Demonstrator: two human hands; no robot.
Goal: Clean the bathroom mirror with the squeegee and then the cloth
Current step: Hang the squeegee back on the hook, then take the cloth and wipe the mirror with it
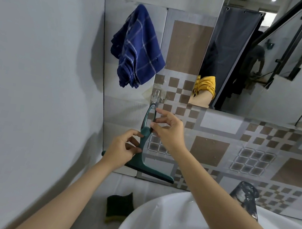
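Observation:
A dark green squeegee (144, 153) hangs upright against the tiled wall, its handle loop just below a clear wall hook (156, 95), its blade at the bottom. My left hand (122, 149) pinches the lower neck of the squeegee just above the blade. My right hand (167, 129) pinches the upper handle with thumb and forefinger. A blue checked cloth (138, 47) hangs on the wall above and to the left. The mirror (268, 62) fills the upper right.
A white basin (180, 224) sits below my arms, with a dark tap (247, 196) behind it at the right. A dark green and yellow sponge (119, 206) lies on the ledge left of the basin. A plain grey wall closes the left side.

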